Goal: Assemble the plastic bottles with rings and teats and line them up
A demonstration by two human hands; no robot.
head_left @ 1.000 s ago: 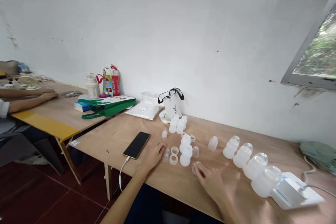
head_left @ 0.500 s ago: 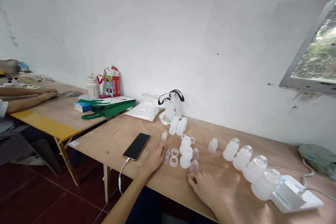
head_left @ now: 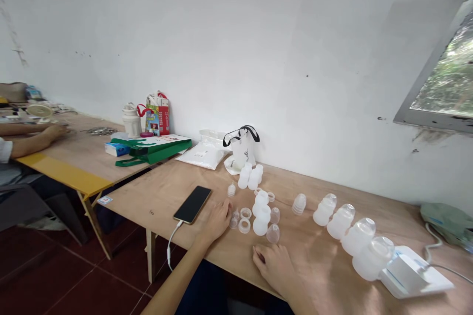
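My left hand (head_left: 218, 219) rests on the wooden table, empty, fingers loosely extended. Just right of its fingertips stand clear bottle nipples (head_left: 235, 218) and two white collar rings (head_left: 244, 226). Nearer the table's front edge, my right hand (head_left: 274, 266) lies with its fingers curled under and nothing visible in them. Beyond it are a clear dome cap (head_left: 273, 234) and a frosted baby bottle (head_left: 260, 222). Several capped baby bottles (head_left: 358, 235) stand in a slanting row at the right. A stack of clear caps (head_left: 299, 204) sits between the groups.
A phone (head_left: 192, 204) with a white cable lies left of my left hand. White packages (head_left: 203, 152) and more bottles (head_left: 250, 177) stand at the back. A white box (head_left: 408, 270) sits at the right. Another person's arm (head_left: 33, 142) rests on the neighbouring table.
My right hand has drawn back and left, away from the dome cap, and its fingers are more curled. My left hand stays put. The other person's hand has pulled back leftward.
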